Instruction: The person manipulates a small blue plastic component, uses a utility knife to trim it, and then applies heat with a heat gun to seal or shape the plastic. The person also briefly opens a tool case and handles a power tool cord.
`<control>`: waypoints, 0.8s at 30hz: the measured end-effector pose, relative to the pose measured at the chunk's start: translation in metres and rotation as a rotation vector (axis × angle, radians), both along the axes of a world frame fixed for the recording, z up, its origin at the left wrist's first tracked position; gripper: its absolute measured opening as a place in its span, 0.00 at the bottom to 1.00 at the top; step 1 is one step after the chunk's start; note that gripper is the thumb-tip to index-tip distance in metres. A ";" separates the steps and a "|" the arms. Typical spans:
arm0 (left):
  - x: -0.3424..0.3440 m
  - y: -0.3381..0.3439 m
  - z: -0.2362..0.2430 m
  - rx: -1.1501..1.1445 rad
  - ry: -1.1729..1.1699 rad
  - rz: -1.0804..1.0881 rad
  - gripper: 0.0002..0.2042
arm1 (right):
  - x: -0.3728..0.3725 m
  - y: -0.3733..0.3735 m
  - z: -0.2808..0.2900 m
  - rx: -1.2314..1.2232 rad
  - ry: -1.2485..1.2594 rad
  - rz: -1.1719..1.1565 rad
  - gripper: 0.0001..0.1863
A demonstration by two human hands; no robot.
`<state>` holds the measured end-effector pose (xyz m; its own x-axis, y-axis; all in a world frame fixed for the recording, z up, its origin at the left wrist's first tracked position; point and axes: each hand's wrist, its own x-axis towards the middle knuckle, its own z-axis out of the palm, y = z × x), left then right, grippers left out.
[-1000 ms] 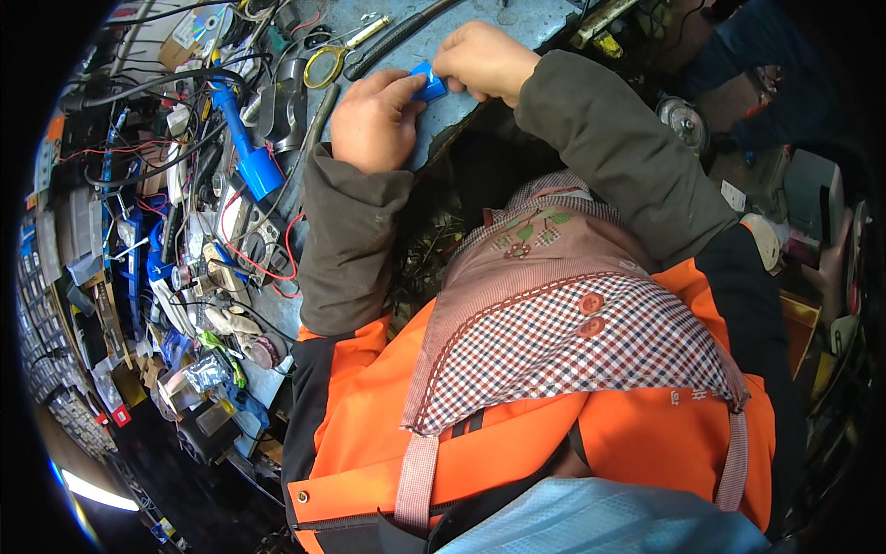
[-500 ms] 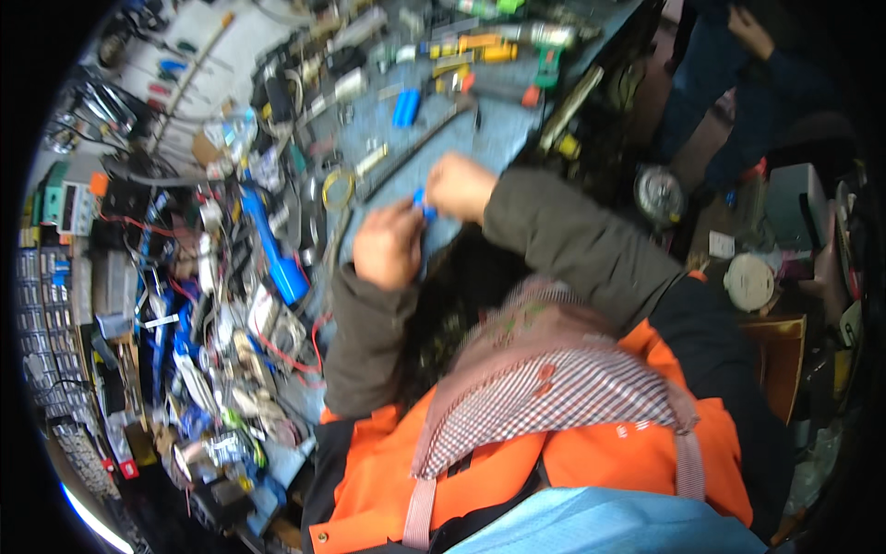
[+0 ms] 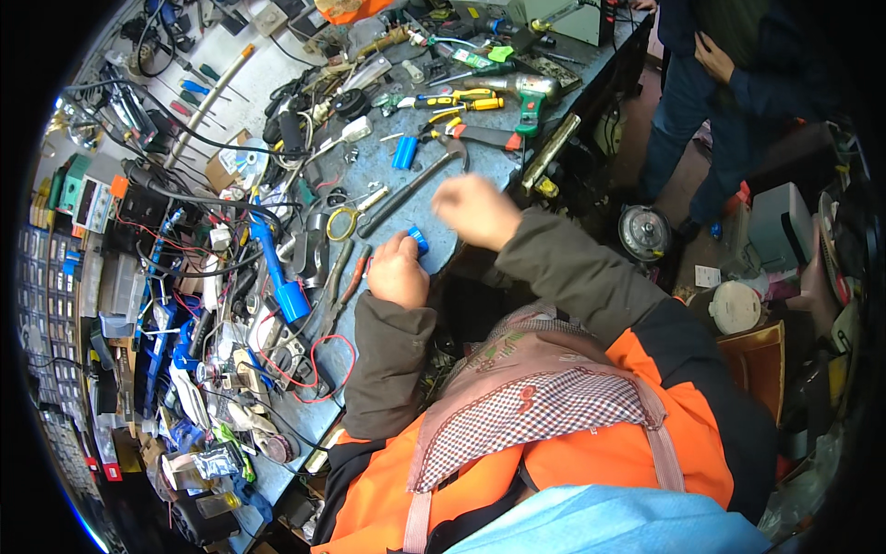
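**Left hand (image 3: 399, 277) grips small blue piece (image 3: 419, 242), right hand (image 3: 477, 212) apart in a blur**

And there it is, the small blue piece, at the near edge of the crowded desk (image 3: 441, 242), the left fingers closed on it! Over to the right hand: fingers curled, smeared by motion, clear of the piece; whether they pinch anything, I cannot tell from here.

Look at the traffic! A hammer (image 3: 406, 196) lies slantwise just beyond both hands, a magnifying glass (image 3: 341, 223) beside its handle. Hard by the left hand, pliers (image 3: 353, 280) crowd in. Farther out sits a blue block (image 3: 404, 152), then yellow-handled tools (image 3: 472, 104) and a green heat gun (image 3: 532, 103).

The left flank is a real tangle: a long blue tool (image 3: 275, 268), black cables (image 3: 198, 188) strung across the heap, a red wire (image 3: 343, 340) looping near the sleeve. And past the desk's far corner, another person (image 3: 688, 120) stands, one hand against the body.
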<state>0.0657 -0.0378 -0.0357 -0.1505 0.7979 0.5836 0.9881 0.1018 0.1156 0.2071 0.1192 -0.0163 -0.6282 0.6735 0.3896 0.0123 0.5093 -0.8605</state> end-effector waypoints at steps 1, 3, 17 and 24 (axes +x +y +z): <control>0.001 -0.001 0.000 0.013 0.000 0.004 0.04 | 0.012 0.016 0.006 0.011 0.098 -0.138 0.09; 0.006 -0.002 -0.001 0.028 0.001 0.000 0.08 | 0.039 0.066 0.017 0.146 0.207 -0.464 0.07; 0.003 -0.001 -0.005 0.112 -0.075 -0.060 0.07 | 0.047 0.192 0.006 -0.800 0.150 -0.591 0.15; 0.001 -0.005 -0.010 0.155 -0.057 -0.038 0.08 | 0.070 0.130 0.026 -0.492 0.458 -0.284 0.10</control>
<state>0.0663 -0.0424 -0.0460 -0.1582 0.7044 0.6919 0.9823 0.0410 0.1828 0.2767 0.2490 0.0099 -0.2498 0.9511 0.1818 -0.3302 0.0928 -0.9393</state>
